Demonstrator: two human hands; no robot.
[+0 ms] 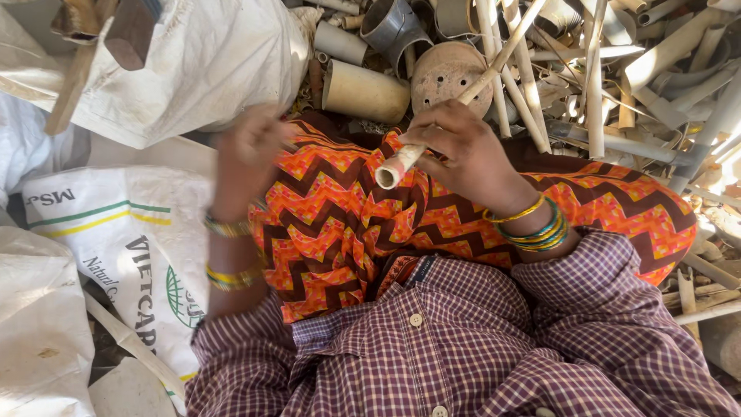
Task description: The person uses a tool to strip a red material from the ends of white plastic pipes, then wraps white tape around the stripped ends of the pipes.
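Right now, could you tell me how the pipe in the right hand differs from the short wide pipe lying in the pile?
The thin pipe is long, narrow and whitish, gripped in the right hand with its open end toward the camera. The short wide pipe is stubby, much fatter, beige, and lies loose on its side. Both are hollow, round and dusty.

Sunlit heap of scrap pipes (617, 69) ahead, white sacks (139, 255) apparently piled left.

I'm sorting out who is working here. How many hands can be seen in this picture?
2. The right hand grips a long pale pipe over the lap; the left hand, blurred, is raised beside a white sack. No other hands show.
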